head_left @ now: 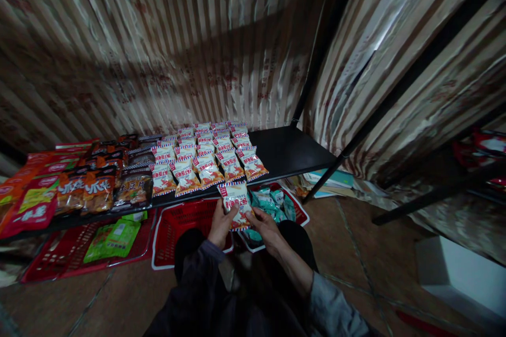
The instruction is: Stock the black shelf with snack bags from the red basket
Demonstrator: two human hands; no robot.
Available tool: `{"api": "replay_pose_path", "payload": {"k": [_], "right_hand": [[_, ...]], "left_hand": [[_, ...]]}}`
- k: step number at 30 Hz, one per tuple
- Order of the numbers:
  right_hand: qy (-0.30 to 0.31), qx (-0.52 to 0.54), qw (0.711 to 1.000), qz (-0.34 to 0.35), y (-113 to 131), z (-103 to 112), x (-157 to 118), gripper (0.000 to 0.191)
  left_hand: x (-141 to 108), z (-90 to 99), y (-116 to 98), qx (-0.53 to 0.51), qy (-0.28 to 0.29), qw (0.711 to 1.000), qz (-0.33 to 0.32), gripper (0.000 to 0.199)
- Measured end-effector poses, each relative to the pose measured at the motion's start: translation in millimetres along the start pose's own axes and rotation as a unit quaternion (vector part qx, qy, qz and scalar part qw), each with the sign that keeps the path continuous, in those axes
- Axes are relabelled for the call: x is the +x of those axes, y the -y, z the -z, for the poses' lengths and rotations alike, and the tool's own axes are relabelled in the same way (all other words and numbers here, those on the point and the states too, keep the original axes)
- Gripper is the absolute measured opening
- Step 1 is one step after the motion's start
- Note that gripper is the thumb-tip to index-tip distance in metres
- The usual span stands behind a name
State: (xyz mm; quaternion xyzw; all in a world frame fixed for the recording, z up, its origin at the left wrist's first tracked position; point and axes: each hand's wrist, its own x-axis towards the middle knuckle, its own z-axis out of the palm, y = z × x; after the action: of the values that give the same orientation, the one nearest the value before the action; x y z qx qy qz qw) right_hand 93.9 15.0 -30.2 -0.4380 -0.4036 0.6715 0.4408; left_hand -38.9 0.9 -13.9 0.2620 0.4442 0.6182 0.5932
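The dark packet (133, 189) reads 土豆片 in pale characters. Just left of it, two orange-and-black packets (98, 189) show the large white character 爪, the one following it unclear. Farther left of the dark packet, pale lettering on a red-and-yellow packet (37, 202) is too blurred to read. To its right, the rows of white packets (207, 168) and the held white packet (236, 202) carry red Chinese characters, not surely legible. Below it, the green packet's (114, 239) small print is unreadable.
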Motion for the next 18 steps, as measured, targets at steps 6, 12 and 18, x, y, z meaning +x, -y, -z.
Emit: {"api": "replay_pose_path", "payload": {"k": [6,12,18], "right_hand": [[-0.034,0.011,0.999,0.012,3.1,-1.5,3.1,0.046],[-0.043,-0.001,0.999,0.005,7.3,-5.4,6.7,0.045],[-0.038,-0.015,0.999,0.011,4.2,-9.3,8.6,0.047]], "left_hand": [[-0.2,-1.9,0.4,0.043,0.001,0.999,-0.004,0.048],[3.7,2.9,0.9,0.05,0.007,0.999,-0.015,0.047],[6.5,8.8,4.5,0.073,-0.009,0.997,-0.025,0.045]]}}
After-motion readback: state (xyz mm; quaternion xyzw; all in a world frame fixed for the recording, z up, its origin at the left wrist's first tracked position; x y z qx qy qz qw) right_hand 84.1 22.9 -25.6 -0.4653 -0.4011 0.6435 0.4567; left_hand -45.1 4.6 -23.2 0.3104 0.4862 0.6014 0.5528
